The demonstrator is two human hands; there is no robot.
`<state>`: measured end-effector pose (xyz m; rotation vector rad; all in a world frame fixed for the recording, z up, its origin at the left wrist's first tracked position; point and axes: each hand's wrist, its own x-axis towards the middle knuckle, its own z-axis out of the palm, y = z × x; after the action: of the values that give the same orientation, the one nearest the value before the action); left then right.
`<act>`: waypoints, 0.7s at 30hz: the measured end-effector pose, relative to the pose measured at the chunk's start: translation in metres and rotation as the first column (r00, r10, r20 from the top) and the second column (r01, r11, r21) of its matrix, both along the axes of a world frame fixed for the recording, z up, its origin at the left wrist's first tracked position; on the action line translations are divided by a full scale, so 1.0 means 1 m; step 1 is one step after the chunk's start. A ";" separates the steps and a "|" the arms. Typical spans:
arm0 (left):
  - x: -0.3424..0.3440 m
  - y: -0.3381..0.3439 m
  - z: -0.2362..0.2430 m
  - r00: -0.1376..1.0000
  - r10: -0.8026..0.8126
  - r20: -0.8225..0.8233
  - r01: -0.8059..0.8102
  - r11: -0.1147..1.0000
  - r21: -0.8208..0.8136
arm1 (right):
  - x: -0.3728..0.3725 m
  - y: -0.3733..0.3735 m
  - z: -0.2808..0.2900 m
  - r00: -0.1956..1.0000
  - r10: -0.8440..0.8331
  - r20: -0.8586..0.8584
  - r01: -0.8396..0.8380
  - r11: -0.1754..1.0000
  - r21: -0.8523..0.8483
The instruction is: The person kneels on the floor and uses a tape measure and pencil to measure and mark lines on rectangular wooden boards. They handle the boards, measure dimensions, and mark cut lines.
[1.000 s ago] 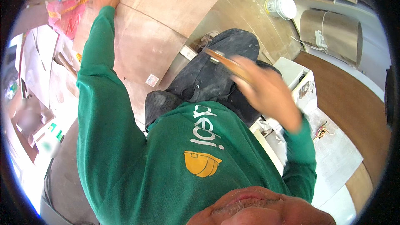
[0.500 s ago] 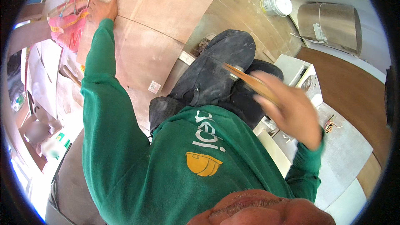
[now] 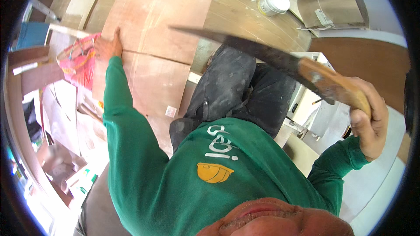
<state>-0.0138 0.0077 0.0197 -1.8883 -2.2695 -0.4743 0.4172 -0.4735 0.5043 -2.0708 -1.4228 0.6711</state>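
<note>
A handsaw [image 3: 262,52] with a dark blade and a wooden handle is in my right hand [image 3: 372,120]. My fingers wrap round the handle's end, off to the right. The blade points leftward above my lap, and its tip overlaps the plywood sheet [image 3: 162,19] in view; whether they touch I cannot tell. A dark, straight cut or gap runs across this reddish sheet. My left hand [image 3: 112,47] lies flat at the sheet's left edge, beside that line, thumb spread away from the fingers. A small pale label [image 3: 171,111] sits on the sheet near my knee.
Left of the sheet is a pink-red woven sack [image 3: 78,57]. A white bucket [image 3: 274,2] stands on the tiled floor, with a bent brown sheet [image 3: 334,6] by the wall. Boards and scraps crowd the left. A pale cabinet-like piece [image 3: 306,109] stands at my right.
My right hand has moved right, away from my lap, with the handsaw. The blade, edge-on and blurred before, now shows its broad side. My left hand stays on the plywood; the view has shifted.
</note>
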 end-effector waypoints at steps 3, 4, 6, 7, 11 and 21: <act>-0.011 0.007 -0.017 0.998 -0.065 0.005 0.064 0.992 0.111 | 0.000 -0.052 -0.016 0.882 -0.439 -0.172 0.462 0.877 0.132; -0.011 0.008 -0.014 0.998 -0.069 0.002 0.069 0.992 0.106 | -0.004 -0.058 -0.026 0.815 -0.536 -0.222 0.575 0.797 0.184; -0.017 0.009 -0.014 0.997 -0.074 -0.002 0.073 0.991 0.110 | -0.010 -0.067 -0.047 0.741 -0.583 -0.332 0.668 0.689 0.282; -0.018 0.009 -0.014 0.998 -0.069 -0.007 0.069 0.990 0.124 | -0.013 -0.066 -0.057 0.709 -0.567 -0.418 0.699 0.645 0.311; -0.015 0.000 -0.004 0.998 -0.040 0.039 0.032 0.982 0.185 | -0.012 -0.066 -0.090 0.741 -0.408 -0.533 0.638 0.674 0.372; 0.006 -0.006 0.005 0.988 -0.141 0.062 0.120 0.957 0.264 | 0.036 -0.055 -0.280 0.577 -0.706 -0.410 0.793 0.604 0.076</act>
<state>-0.0082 0.0020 0.0248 -1.9216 -2.0171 -0.8362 0.4531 -0.5290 0.2243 -1.9647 -0.2909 0.4058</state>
